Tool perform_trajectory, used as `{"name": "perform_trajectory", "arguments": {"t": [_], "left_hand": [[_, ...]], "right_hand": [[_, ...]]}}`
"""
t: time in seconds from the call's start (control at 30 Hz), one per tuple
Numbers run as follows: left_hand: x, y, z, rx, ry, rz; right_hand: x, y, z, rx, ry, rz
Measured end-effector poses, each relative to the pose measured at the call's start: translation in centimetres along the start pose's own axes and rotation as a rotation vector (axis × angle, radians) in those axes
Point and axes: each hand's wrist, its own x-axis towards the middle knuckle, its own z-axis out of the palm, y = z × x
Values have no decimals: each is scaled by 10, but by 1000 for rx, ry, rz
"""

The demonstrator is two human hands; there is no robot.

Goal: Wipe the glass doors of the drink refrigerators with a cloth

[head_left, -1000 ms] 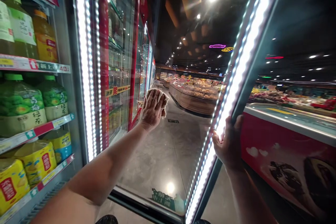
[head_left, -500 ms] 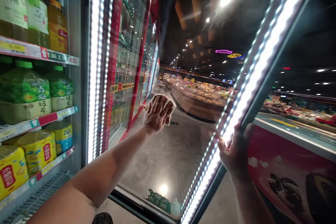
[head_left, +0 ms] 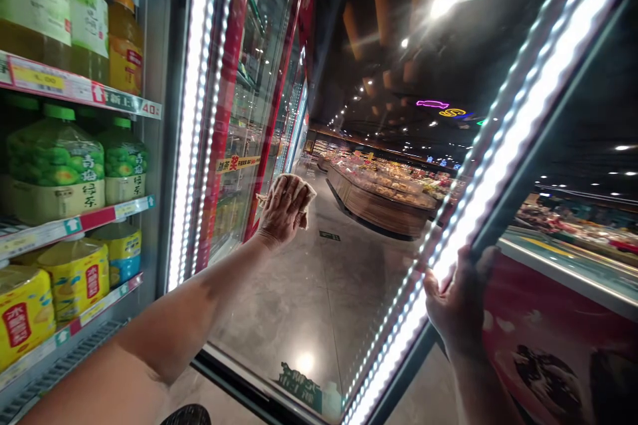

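Observation:
My left hand (head_left: 283, 211) presses a beige cloth (head_left: 302, 190) against the inner face of a glass door (head_left: 279, 319). Its fingers lie over the cloth, whose crumpled edges stick out around them. On the right, my right hand (head_left: 456, 299) is wrapped round the door's lit outer frame (head_left: 478, 212), with the thumb on the bright LED strip side. The door stands swung out from a drinks cooler. A green sticker (head_left: 302, 386) is on the low part of the glass.
Cooler shelves to the left hold green tea bottles (head_left: 57, 166) and yellow-labelled drinks (head_left: 74, 279). More red-framed cooler doors (head_left: 239, 80) run ahead. Through the glass show a wood-sided display counter (head_left: 373, 202) and grey floor. A red-sided freezer (head_left: 548, 319) stands at right.
My left hand and the cloth have slid left across the glass. My right hand keeps its grip on the door frame, while the whole view has shifted slightly.

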Motion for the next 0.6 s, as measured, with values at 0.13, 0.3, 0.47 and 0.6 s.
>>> {"name": "perform_trajectory", "arguments": {"t": [0.13, 0.3, 0.47, 0.6], "left_hand": [[-5, -9, 2, 22, 52, -82], [-15, -17, 3, 12, -1, -30], [-14, -36, 8, 11, 79, -128], [-19, -36, 7, 21, 59, -146]], "right_hand": [[-1, 2, 1, -2, -9, -17], [-2, 1, 1, -15, 31, -20], [-2, -1, -1, -20, 6, 5], [-2, 1, 1, -21, 18, 3]]}}
